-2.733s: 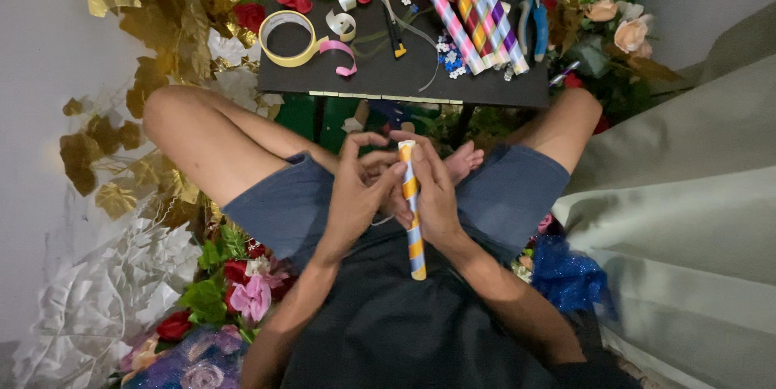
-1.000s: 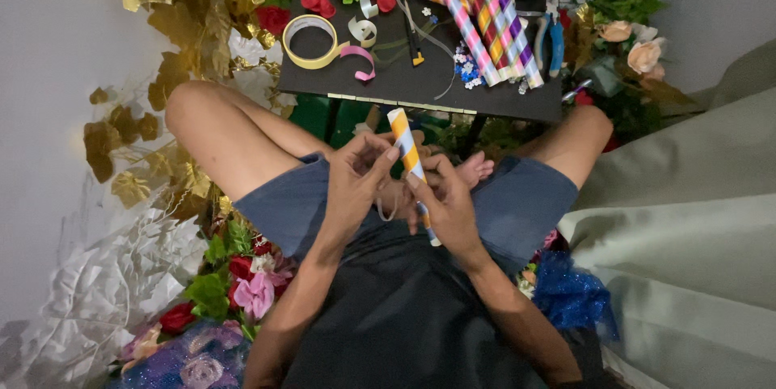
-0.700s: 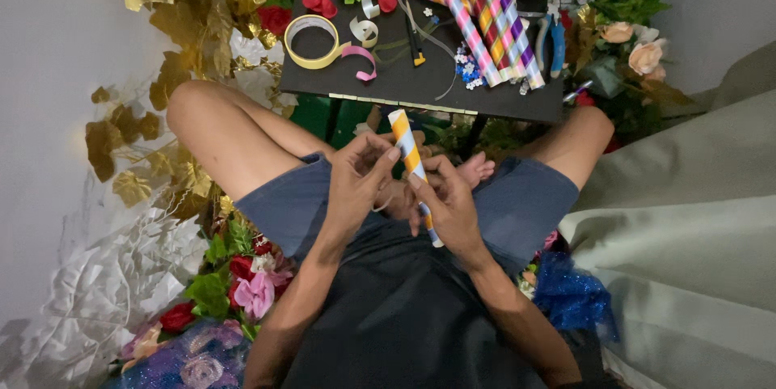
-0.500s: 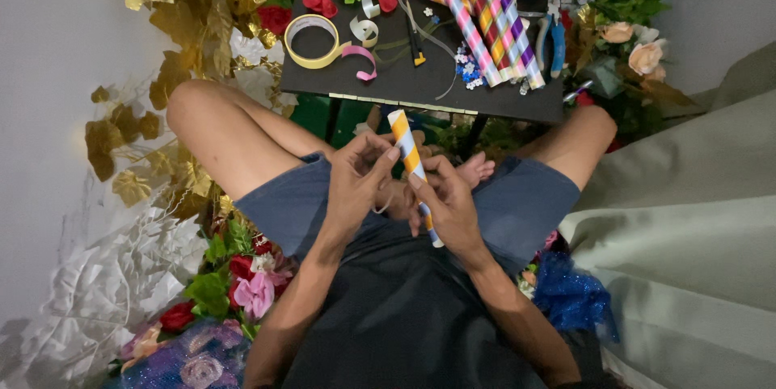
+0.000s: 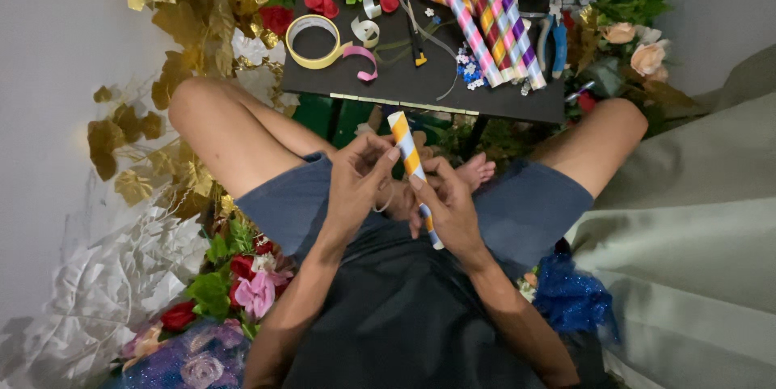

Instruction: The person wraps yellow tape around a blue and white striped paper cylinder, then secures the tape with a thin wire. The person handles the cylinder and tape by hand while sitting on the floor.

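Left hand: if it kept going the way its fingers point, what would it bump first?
The left hand points up and right, so it would first meet the striped paper tube its fingertips already touch. Beyond that, probably the black table's edge; depth is unclear.

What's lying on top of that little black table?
On the black table: a yellow tape ring, striped paper tubes, ribbon curls, blue-handled pliers. Its far edge is cut off from view.

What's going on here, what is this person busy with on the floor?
A person sits cross-legged, holding a striped paper tube in both hands: left hand near its upper part, right hand lower down. In front stands a low black table with more striped tubes, a tape roll and ribbon scraps. Artificial flowers and gold leaves lie around.
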